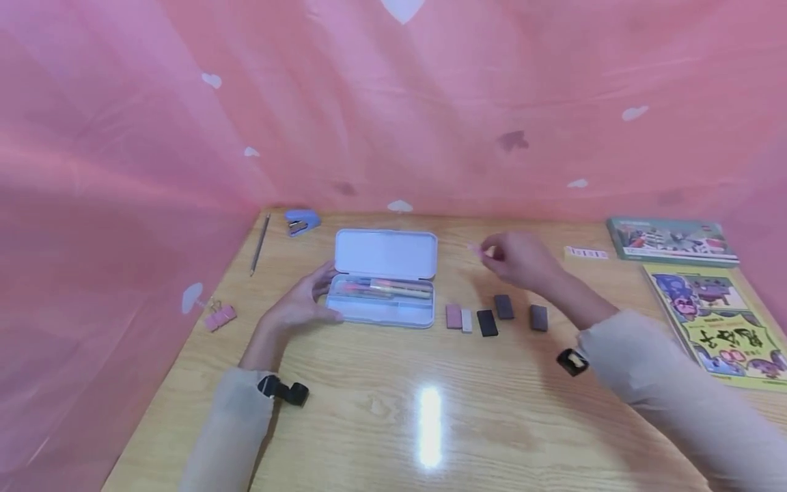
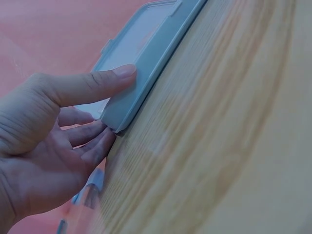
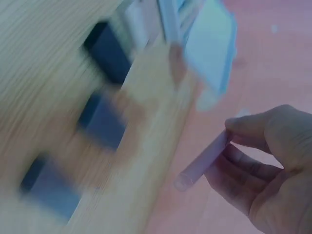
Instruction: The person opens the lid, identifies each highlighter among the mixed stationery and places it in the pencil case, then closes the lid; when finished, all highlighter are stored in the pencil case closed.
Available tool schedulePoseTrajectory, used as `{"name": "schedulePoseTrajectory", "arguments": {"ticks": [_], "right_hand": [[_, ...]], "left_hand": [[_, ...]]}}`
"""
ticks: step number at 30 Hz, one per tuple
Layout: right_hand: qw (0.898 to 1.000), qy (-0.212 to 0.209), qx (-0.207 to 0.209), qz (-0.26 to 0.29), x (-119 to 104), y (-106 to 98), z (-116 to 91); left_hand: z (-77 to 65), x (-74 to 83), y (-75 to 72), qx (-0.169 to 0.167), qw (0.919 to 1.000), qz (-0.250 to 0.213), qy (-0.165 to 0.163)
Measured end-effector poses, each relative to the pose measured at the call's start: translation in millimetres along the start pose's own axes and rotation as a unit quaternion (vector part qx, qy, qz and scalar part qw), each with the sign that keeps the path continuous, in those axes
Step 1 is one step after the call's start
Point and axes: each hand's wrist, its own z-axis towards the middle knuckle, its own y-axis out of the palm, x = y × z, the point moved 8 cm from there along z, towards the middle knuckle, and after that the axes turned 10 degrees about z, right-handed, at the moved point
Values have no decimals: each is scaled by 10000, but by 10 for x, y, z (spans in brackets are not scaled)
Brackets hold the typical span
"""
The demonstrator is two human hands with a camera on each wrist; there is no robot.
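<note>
A white pencil case (image 1: 381,321) lies with its lid up and several pens (image 1: 393,287) in its upper compartment. My left hand (image 1: 305,298) holds its left end; in the left wrist view the thumb (image 2: 105,85) lies along the front wall and the other fingers reach round the end. Above the table, to the right of the lid, my right hand (image 1: 519,258) pinches a slim pale pink stick (image 3: 202,163) between thumb and fingers. Below that hand lie small eraser-like blocks: pink (image 1: 453,316), white (image 1: 466,320), black (image 1: 488,322) and two dark grey (image 1: 503,307).
On the left are a pink binder clip (image 1: 220,318), a grey pencil (image 1: 260,244) and a blue stapler (image 1: 302,222). A small printed strip (image 1: 587,253), a green box (image 1: 673,241) and a yellow book (image 1: 719,324) lie on the right. Pink cloth (image 1: 430,123) hangs behind the table.
</note>
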Motion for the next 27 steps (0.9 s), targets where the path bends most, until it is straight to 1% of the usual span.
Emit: {"name": "schedulePoseTrajectory", "arguments": {"ticks": [3,7,10,12,16,22,25,27], "right_hand": [[9984,-460,-280,146,-313,223,190],[9939,-952,-526,191,-715,469,366],[9907,-1184,-643,197,-949,581,458],[9898,-1229,-690,186,-1038,638,505],[9897,-1124,-838,300,-1082,756,566],[9869,-873,-1174,676,-1005,984,555],[9874,-797,-1199,650,-961,1074,535],[9882,-858,-1151,541,-958,1109,529]], "left_hand": [[21,7,2,-7,10000,73,0],[41,12,13,-41,9999,148,3],[40,20,22,-32,9999,148,37],[37,23,29,-32,9999,148,62],[39,20,35,-38,9999,138,36],[47,20,31,-34,9999,109,35],[44,26,29,-40,9999,139,-3],[40,34,25,-44,9998,172,-44]]}}
